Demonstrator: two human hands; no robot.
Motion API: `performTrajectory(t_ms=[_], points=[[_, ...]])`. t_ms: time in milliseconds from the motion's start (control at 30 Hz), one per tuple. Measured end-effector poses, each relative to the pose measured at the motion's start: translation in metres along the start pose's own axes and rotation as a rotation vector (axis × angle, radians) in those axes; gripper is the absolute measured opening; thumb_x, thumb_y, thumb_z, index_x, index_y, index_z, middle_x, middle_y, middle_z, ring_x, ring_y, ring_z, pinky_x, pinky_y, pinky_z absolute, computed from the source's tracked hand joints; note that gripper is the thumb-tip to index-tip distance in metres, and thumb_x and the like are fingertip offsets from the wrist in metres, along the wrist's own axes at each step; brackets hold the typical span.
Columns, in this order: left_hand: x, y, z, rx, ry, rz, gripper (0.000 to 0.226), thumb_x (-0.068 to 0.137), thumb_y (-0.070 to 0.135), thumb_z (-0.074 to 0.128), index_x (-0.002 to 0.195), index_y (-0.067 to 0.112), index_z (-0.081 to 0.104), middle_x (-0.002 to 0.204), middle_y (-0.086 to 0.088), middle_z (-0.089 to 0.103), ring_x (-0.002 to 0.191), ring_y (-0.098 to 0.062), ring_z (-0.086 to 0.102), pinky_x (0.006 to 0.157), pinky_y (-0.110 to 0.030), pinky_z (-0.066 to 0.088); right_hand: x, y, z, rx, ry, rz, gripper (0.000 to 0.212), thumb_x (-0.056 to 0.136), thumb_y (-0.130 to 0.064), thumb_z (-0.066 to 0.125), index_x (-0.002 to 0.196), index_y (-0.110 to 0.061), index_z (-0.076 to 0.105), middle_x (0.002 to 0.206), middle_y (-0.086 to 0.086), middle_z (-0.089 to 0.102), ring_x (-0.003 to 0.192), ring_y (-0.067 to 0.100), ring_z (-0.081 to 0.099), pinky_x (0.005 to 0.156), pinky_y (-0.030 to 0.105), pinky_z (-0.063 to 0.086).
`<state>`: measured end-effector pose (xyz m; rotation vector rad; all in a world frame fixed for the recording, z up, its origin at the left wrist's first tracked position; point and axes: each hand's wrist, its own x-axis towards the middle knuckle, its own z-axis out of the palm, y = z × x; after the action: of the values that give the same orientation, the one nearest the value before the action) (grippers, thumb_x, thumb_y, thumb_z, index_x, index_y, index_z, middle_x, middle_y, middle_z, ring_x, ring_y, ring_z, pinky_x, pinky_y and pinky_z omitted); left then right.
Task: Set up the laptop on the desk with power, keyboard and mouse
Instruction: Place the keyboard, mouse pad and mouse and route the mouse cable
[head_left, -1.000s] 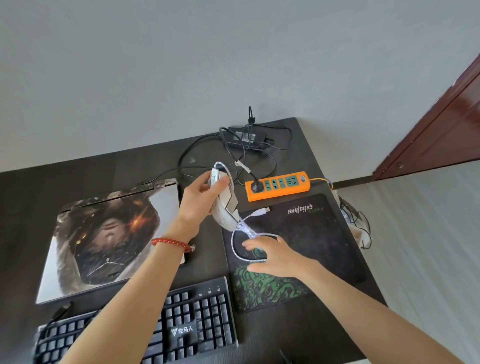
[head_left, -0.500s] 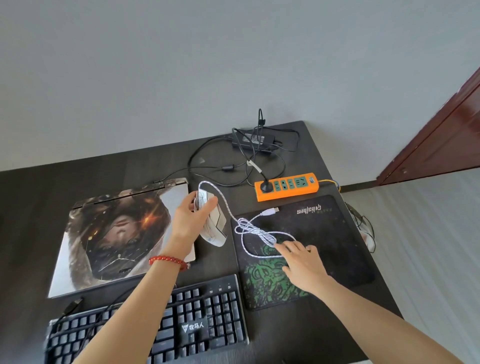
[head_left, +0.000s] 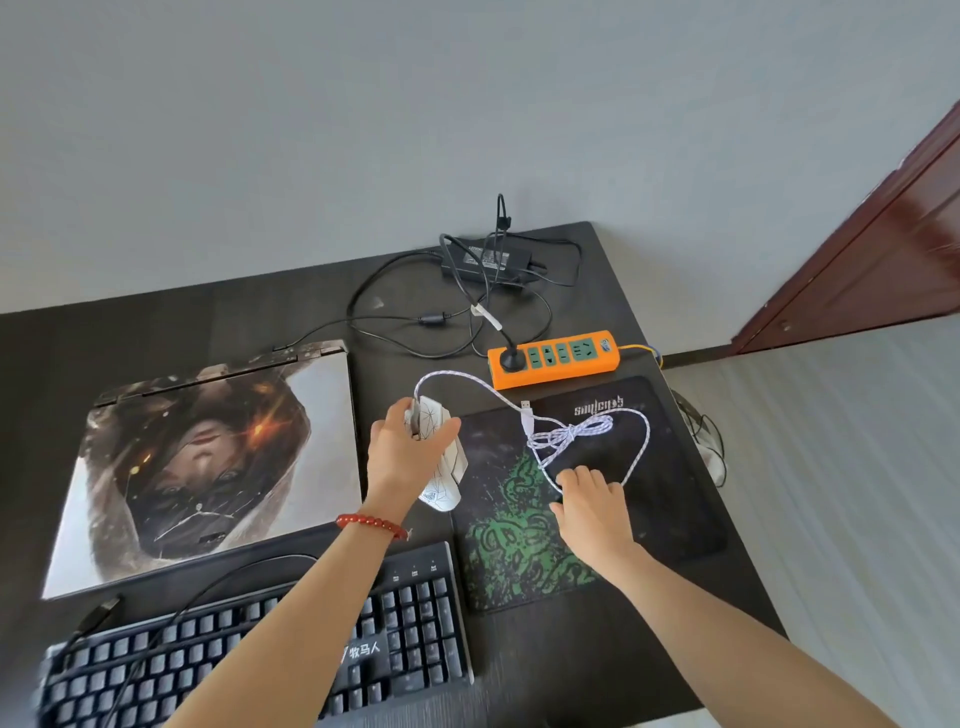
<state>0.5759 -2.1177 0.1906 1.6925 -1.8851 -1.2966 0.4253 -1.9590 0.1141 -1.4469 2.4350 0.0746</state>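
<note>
A plain grey wall (head_left: 415, 130) fills the upper frame, a dark red door (head_left: 883, 260) at right, pale floor (head_left: 857, 467) below it.

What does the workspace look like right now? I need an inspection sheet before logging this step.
Surface: dark desk against a grey wall.
Job's things: closed laptop; keyboard at the near edge; white mouse beside the mouse pad; power adapter; orange power strip, one plug in.
Clutter: nothing seen.
Hands: left hand grips the mouse; right hand on the mouse cable.
Cables: mouse cable loosely coiled, USB plug free; keyboard plug loose; adapter leads tangled.
Surroundings: red-brown door, light floor.
</note>
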Motion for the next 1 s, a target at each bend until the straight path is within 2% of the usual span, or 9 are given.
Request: performTrajectory(t_ms=[133,233,333,400,500,633,733,833,1000], points=[[-0.002,-0.003,0.020,0.101,-0.036,-0.018,0.065,0.075,0.046,0.067,0.129,0.017,0.044,0.118,-0.010,0.052,0.087,-0.021,0.058,0.074,-0.033,0.051,-0.004,0.008,-0.003,-0.065,-0.089,-0.045,0.023,0.089,-0.017,0.051,0.110,-0.008,0.050,0.110,0.008,0.057,0.106,0.026,0.054,0.087,0.039,0.042],[-0.008,-0.004,0.042,0.200,-0.077,-0.029,0.064,0.076,0.050,0.065,0.127,0.018,0.043,0.113,-0.004,0.043,0.075,-0.015,0.048,0.070,-0.028,0.041,-0.012,0.037,-0.013,0.214,-0.100,0.034,0.009,0.088,-0.009,0.048,0.096,-0.013,0.047,0.094,0.007,0.058,0.093,0.030,0.059,0.074,0.037,0.042],[-0.012,-0.003,0.065,0.289,-0.134,-0.057,0.066,0.076,0.055,0.060,0.127,0.016,0.041,0.114,-0.006,0.042,0.086,-0.023,0.052,0.074,-0.030,0.043,-0.013,0.072,-0.033,0.632,-0.038,0.205,0.003,0.094,-0.015,0.043,0.095,-0.017,0.045,0.085,0.002,0.057,0.080,0.024,0.060,0.069,0.030,0.041],[-0.016,-0.003,0.081,0.349,-0.176,-0.089,0.070,0.077,0.057,0.057,0.129,0.015,0.039,0.121,-0.011,0.042,0.100,-0.031,0.054,0.081,-0.038,0.048,-0.008,0.088,-0.048,0.697,0.080,0.222,0.014,0.094,-0.017,0.045,0.101,-0.013,0.057,0.084,-0.005,0.066,0.078,0.015,0.057,0.073,0.026,0.044],[-0.026,0.003,0.108,0.411,-0.234,-0.112,0.074,0.078,0.057,0.056,0.131,0.011,0.034,0.128,-0.013,0.036,0.111,-0.035,0.050,0.087,-0.044,0.049,-0.003,0.094,-0.063,0.833,0.264,0.241,0.025,0.095,-0.010,0.041,0.089,-0.008,0.065,0.060,-0.024,0.058,0.055,-0.004,0.053,0.056,0.006,0.039],[-0.026,0.012,0.125,0.401,-0.306,-0.126,0.079,0.079,0.048,0.062,0.139,0.011,0.024,0.134,-0.014,0.029,0.122,-0.036,0.039,0.093,-0.045,0.044,0.000,0.090,-0.079,1.259,0.349,0.339,0.025,0.096,-0.007,0.037,0.097,-0.006,0.062,0.052,-0.007,0.046,0.045,-0.001,0.046,0.056,0.015,0.047],[-0.017,0.013,0.112,0.270,-0.353,-0.119,0.063,0.085,0.035,0.059,0.136,0.011,0.032,0.135,-0.015,0.038,0.112,-0.032,0.051,0.088,-0.037,0.047,0.000,0.080,-0.094,1.375,0.199,0.237,0.030,0.093,0.000,0.035,0.105,-0.014,0.058,0.043,-0.009,0.044,0.044,0.003,0.042,0.056,0.018,0.049],[-0.009,0.015,0.081,-0.017,-0.267,-0.196,0.027,0.092,0.034,0.047,0.108,0.014,0.057,0.122,-0.012,0.059,0.094,-0.024,0.056,0.085,-0.035,0.045,0.002,0.056,-0.102,1.269,-0.010,0.030,0.029,0.093,-0.001,0.035,0.103,-0.020,0.055,0.054,-0.006,0.049,0.050,0.003,0.045,0.060,0.020,0.049],[-0.003,0.007,0.025,-0.690,-0.434,-0.306,0.041,0.094,0.045,0.040,0.101,0.012,0.063,0.099,-0.004,0.073,0.091,-0.018,0.069,0.076,-0.030,0.052,0.006,0.004,-0.081,0.741,-0.302,-0.233,0.027,0.089,-0.007,0.038,0.101,-0.016,0.060,0.069,-0.007,0.056,0.061,0.009,0.044,0.055,0.015,0.033]])
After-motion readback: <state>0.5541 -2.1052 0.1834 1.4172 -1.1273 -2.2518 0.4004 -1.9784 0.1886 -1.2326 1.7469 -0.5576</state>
